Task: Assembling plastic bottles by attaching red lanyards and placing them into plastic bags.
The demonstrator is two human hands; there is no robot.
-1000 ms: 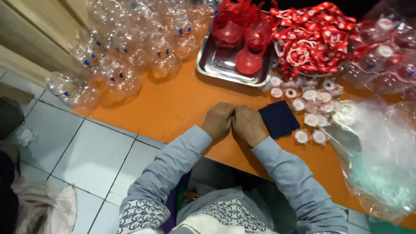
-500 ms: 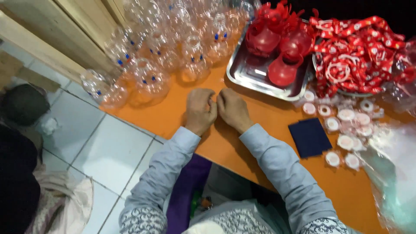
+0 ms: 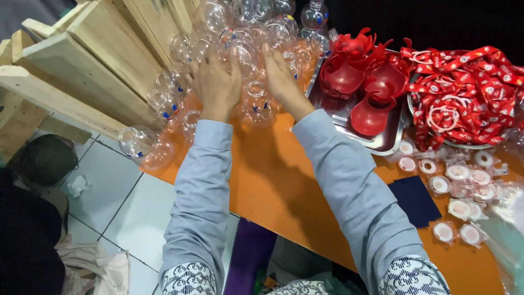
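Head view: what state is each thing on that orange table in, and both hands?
Clear plastic bottles: uncapped, heaped together.
Left hand: open, resting on the bottles.
Right hand: open, among the bottles.
Steel tray: holding red funnel-like parts.
Red lanyards: tangled in a pile.
Round caps: loose, scattered.

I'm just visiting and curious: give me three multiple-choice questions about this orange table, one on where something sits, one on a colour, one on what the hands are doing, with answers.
1. Where does the metal tray sit?
A. right of the clear bottles
B. on the floor
C. on the wooden planks

2. What colour are the pieces on the tray?
A. blue
B. red
C. green

3. How are the left hand and right hand placed?
A. clasped at the table edge
B. spread on the clear bottles
C. holding the dark square

Answers: 1 A, the tray lies just right of the bottle heap. 2 B, they are plainly red. 3 B, both palms rest among the bottles.
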